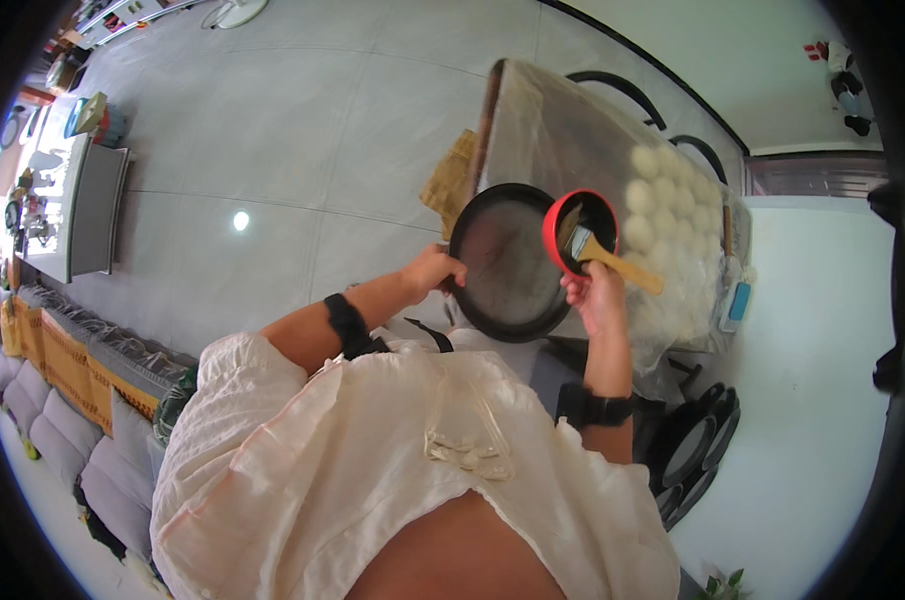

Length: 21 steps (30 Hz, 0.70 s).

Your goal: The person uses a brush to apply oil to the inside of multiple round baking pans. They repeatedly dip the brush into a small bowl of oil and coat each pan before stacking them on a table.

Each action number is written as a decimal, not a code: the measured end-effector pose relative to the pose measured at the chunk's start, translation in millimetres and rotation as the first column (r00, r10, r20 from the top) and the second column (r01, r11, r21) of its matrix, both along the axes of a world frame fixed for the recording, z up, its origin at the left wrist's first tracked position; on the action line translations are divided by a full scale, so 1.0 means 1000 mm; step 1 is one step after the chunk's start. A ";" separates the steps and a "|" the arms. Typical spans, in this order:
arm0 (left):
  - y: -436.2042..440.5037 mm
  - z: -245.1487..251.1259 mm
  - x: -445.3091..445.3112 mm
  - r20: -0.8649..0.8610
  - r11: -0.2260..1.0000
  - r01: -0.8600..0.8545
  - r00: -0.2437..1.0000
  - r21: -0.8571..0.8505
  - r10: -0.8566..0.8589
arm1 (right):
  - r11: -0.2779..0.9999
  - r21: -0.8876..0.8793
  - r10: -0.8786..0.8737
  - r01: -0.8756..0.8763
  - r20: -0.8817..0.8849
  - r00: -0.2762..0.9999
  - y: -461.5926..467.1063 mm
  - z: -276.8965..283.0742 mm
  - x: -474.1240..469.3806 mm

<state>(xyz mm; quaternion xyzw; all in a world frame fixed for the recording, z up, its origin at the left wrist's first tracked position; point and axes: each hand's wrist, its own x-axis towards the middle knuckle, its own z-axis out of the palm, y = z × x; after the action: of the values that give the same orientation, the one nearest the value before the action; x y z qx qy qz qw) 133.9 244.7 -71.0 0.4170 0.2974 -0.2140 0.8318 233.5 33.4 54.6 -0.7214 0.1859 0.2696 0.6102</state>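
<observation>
My left hand (436,271) grips the left rim of a round black pan (511,255) with a dark, worn inside. At the pan's right side, my right hand (596,294) holds a small red bowl (549,238) with a black inside. A flat brush with a wooden handle (628,271) lies across the bowl, its bristles inside and its handle sticking out over my right hand. What the bowl contains is hard to make out. Several pale dough balls (663,201) sit in rows on the table to the right, partly under clear plastic sheeting (565,112).
Black chair backs (621,86) stand behind the table. A piece of brown cardboard (452,180) shows at its left edge. More black pans (689,450) are stacked low at my right by the white wall. A long sofa (92,435) and a counter (96,210) are at left.
</observation>
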 end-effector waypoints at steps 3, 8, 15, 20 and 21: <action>0.069 0.014 -0.040 0.014 0.999 0.043 0.999 0.028 -0.043 | 0.998 0.065 0.008 -0.007 -0.017 1.000 0.049 -0.001 -0.030; 0.150 0.024 -0.072 -0.109 0.987 -0.079 0.990 0.137 0.095 | 0.984 0.137 0.128 -0.116 -0.086 0.988 0.136 -0.025 -0.038; 0.249 0.014 -0.034 -0.093 0.953 -0.169 0.976 0.252 0.198 | 0.954 0.157 0.268 -0.257 -0.055 0.962 0.229 -0.052 0.013; 0.332 0.005 0.031 -0.058 0.899 -0.225 0.962 0.377 0.265 | 0.920 0.146 0.372 -0.365 -0.025 0.928 0.293 -0.057 0.104; 0.349 0.008 0.052 -0.063 0.895 -0.205 0.966 0.397 0.250 | 0.918 0.138 0.379 -0.371 -0.029 0.925 0.310 -0.056 0.124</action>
<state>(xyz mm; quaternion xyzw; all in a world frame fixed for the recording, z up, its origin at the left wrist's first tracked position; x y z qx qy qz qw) 185.7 593.5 -63.1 0.5225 0.4268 -0.0753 0.7343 357.8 343.1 -1.3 -0.6948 0.0430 0.4126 0.5875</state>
